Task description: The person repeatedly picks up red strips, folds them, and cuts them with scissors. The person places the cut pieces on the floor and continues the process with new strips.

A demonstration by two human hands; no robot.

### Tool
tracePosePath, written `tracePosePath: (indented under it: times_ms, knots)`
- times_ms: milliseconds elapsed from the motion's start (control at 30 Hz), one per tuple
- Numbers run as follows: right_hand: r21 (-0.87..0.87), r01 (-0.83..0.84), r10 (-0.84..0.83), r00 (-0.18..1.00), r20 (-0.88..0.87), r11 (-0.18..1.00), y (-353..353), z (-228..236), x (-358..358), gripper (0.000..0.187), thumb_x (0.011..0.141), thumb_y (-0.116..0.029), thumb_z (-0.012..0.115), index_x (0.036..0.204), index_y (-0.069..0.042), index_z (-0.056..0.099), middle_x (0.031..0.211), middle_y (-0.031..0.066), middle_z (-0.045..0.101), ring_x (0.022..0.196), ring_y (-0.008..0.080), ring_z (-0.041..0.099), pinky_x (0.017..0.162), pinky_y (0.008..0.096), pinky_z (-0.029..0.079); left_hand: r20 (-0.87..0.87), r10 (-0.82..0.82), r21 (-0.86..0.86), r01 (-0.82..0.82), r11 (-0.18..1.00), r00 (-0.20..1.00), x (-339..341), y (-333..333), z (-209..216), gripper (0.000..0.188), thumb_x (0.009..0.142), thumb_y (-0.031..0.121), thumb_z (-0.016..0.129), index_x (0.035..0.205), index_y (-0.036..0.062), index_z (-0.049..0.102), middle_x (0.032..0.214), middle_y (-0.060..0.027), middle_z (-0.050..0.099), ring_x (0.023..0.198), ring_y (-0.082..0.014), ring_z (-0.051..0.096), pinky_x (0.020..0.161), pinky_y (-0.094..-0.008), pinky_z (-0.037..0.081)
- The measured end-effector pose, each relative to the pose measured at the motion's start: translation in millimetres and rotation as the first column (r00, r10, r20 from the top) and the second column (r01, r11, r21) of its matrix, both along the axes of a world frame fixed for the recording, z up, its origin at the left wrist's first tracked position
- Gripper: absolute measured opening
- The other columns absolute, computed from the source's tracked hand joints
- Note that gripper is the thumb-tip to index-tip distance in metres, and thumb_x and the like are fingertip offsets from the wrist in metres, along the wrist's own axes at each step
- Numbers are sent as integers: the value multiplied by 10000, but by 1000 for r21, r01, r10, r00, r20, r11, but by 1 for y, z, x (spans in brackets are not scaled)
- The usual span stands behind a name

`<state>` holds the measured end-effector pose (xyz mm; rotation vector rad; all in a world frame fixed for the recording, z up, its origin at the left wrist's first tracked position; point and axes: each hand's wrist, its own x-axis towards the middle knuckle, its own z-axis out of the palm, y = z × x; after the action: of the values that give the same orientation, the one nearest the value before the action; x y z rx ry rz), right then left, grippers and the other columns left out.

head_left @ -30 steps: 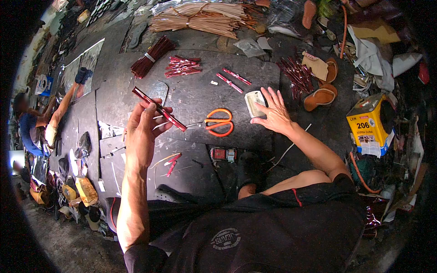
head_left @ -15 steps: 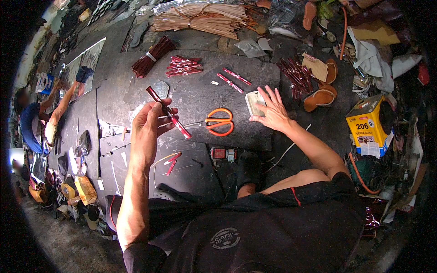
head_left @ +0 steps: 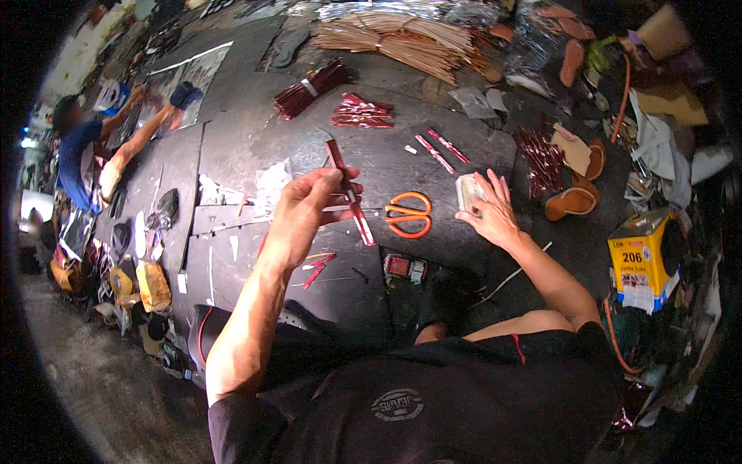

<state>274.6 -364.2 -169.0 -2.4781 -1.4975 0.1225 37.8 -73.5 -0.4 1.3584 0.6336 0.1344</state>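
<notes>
Pinching a flat, shiny red strip (head_left: 355,207) in the head view, the left hand (head_left: 300,213) has a heap of short red strips (head_left: 363,112) piled beyond it and two loose strips (head_left: 435,153) rightward, near the spread-out right hand (head_left: 495,217) touching a small white block (head_left: 465,192).

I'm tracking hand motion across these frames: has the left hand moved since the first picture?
Yes. Judged against the orange-handled scissors lying on the work surface, the left hand has shifted rightward, closer to them.
</notes>
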Motion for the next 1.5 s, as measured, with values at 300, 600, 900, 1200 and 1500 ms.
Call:
tracePosePath:
  times_ms: [300, 600, 900, 1200, 1500]
  knots:
    - [508, -237, 435, 844, -314, 828, 91, 146, -52, 293, 888, -31, 609, 1165, -108, 666, 1079, 115, 616, 1018, 295, 612, 881, 389, 502, -40, -103, -52, 100, 994, 994, -5, -1, 1, 437, 1023, 374, 473, 1201, 5, 623, 1047, -126, 689, 927, -190, 669, 836, -326, 550]
    - [537, -468, 618, 775, -132, 702, 139, 152, -83, 456, 768, 10, 679, 1163, -218, 685, 1032, 48, 582, 962, 270, 591, 865, 392, 492, -8, -77, -70, 76, 995, 997, -17, -1, 1, 317, 1023, 266, 508, 1115, 7, 666, 969, -60, 693, 822, -120, 663, 780, -300, 583]
    - [454, -647, 705, 707, 57, 613, 150, 153, -82, 441, 764, -61, 710, 1173, -224, 686, 1032, 36, 576, 995, 232, 577, 976, 457, 448, 9, -58, -68, 58, 996, 998, -24, 0, 2, 310, 1023, 251, 509, 1093, -5, 670, 922, -62, 694, 825, -117, 664, 754, -294, 579]
    - [318, -782, 709, 621, 333, 536, 147, 157, -84, 360, 831, -161, 581, 1169, -221, 689, 1051, 10, 585, 1021, 180, 571, 1061, 453, 416, -32, -86, -35, 85, 996, 996, -28, 5, -2, 386, 1021, 327, 503, 1145, -7, 652, 973, -86, 693, 864, -154, 665, 764, -304, 559]
    - [343, -784, 742, 611, 275, 518, 147, 152, -84, 340, 825, -161, 592, 1150, -191, 683, 1051, 31, 582, 1032, 208, 562, 1061, 447, 417, -29, -65, -41, 64, 997, 997, -25, 3, -4, 328, 1016, 267, 516, 1093, -12, 671, 920, -64, 691, 818, -124, 660, 737, -276, 564]
